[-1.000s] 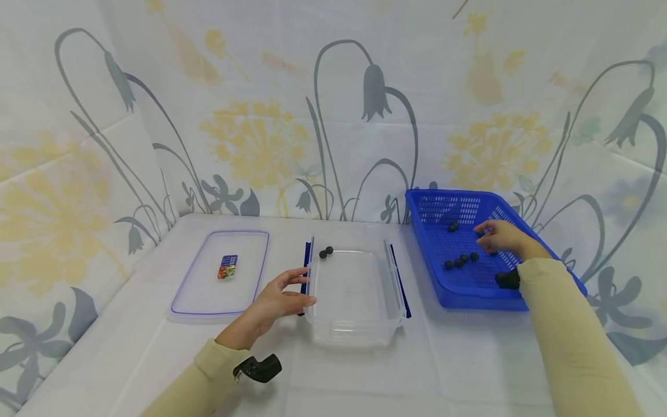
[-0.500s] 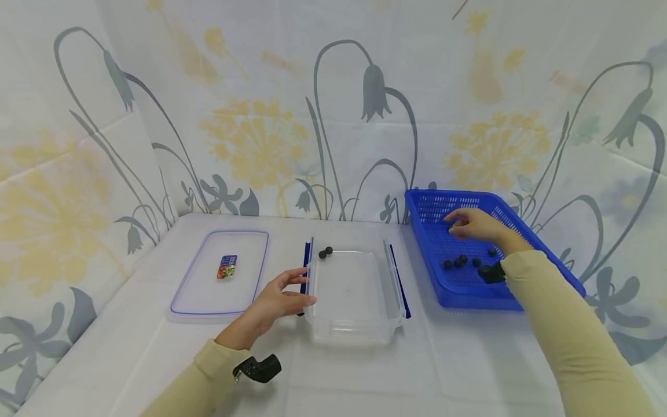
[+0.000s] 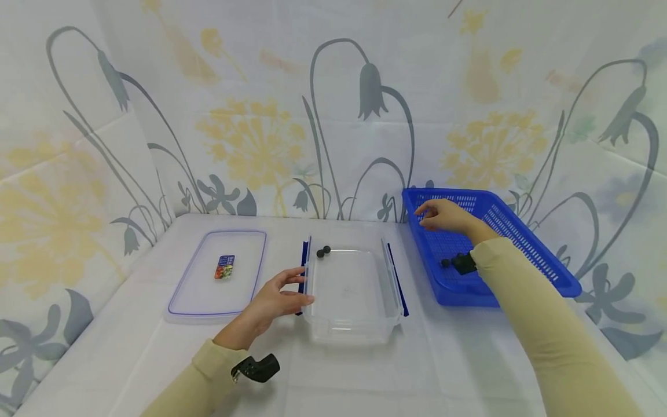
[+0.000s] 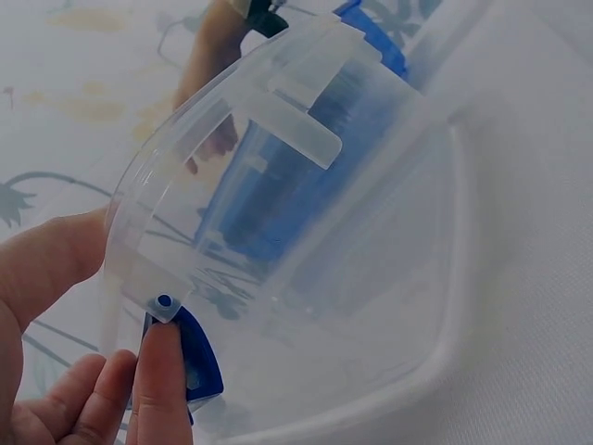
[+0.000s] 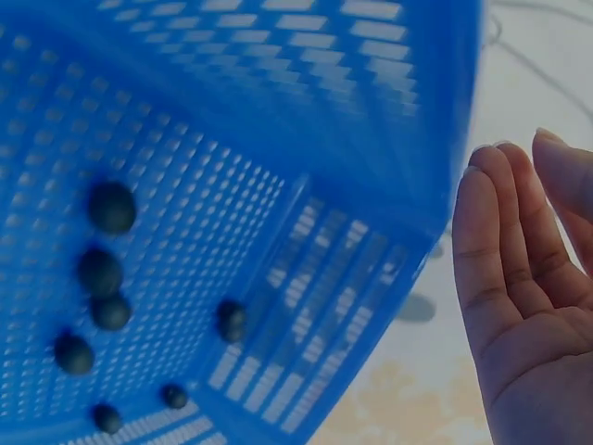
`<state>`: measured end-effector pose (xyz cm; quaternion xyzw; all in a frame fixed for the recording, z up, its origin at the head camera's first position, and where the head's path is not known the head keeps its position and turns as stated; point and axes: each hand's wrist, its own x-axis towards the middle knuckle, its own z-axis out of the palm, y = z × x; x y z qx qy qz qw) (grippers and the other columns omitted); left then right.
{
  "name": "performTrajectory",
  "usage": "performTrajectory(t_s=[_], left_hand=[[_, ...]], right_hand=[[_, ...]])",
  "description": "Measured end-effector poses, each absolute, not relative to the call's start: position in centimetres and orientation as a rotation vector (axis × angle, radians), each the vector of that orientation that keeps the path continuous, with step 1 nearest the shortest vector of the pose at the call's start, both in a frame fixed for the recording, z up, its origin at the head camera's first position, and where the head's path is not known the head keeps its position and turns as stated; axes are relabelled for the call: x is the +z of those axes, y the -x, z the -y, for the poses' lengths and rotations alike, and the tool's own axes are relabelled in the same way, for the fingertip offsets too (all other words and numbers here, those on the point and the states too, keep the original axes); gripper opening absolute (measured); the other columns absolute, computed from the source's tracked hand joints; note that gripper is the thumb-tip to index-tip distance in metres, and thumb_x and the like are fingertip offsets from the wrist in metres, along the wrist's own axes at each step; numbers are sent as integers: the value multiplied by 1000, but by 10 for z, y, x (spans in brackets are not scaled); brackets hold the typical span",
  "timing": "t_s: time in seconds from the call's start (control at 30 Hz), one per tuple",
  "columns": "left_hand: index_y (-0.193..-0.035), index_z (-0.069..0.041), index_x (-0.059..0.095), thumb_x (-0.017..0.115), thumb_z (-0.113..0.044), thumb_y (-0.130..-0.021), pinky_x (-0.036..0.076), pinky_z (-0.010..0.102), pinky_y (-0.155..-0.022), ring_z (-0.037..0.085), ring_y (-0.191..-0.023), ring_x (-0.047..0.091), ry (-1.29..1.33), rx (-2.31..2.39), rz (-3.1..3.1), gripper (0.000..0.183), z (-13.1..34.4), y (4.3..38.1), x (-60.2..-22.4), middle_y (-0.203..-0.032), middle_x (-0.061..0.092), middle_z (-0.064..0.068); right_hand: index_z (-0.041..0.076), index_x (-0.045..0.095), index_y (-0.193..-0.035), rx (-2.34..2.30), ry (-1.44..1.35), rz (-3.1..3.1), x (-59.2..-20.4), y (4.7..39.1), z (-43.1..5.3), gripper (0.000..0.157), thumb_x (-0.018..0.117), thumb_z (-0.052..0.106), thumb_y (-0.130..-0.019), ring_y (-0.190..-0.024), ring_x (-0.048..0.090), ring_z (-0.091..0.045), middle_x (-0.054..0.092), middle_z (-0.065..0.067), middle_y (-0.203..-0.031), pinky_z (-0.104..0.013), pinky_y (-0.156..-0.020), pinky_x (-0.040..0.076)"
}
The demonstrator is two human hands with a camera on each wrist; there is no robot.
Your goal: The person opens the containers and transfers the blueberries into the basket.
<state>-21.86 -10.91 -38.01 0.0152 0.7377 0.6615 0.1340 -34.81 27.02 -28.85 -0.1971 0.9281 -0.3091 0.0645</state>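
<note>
In the head view a clear plastic container [image 3: 346, 330] with blue side latches stands mid-table, two small dark balls [image 3: 323, 251] resting at its far left. My left hand [image 3: 273, 298] grips the container's left side. The left wrist view has its fingers at the clear rim and on a blue latch [image 4: 199, 357]. Above the left wall of a blue plastic basket [image 3: 458, 298] is my right hand [image 3: 445, 217], thumb close to the fingertips. Whether a ball sits between them is hidden. Several dark balls [image 5: 111, 206] lie on the basket's mesh floor.
A clear lid [image 3: 193, 295] with a blue rim and a small printed label [image 3: 224, 267] lies flat at the left. A white cloth [image 3: 333, 382] covers the table, and a flower-printed sheet [image 3: 250, 58] hangs behind it.
My right hand has moved left across the basket, from its right half to its left wall, and risen a little. The left hand and the container have stayed in place.
</note>
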Motion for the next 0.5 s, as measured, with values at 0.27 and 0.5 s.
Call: performTrajectory(t_s=[0.27,0.5], left_hand=[[-138,-11,43,77,-8,-76,52,39,-83,22,-96,58,-45,1910,-2146,70,109,219,-379,-131,45,13],[-138,-11,43,77,-9,-77,52,38,-83,22,-97,58,-51,1910,-2139,70,110,219,-380,-131,45,13]], right_hand=[[-8,55,-118,-926,674,-2787,-285,354,-234,29,56,1,-90,-84,60,-35,62,-15,-86,-42,-77,51],[-7,58,-115,-938,732,-2727,-289,359,-206,26,56,1,-90,-83,61,-34,63,-14,-87,-42,-78,52]])
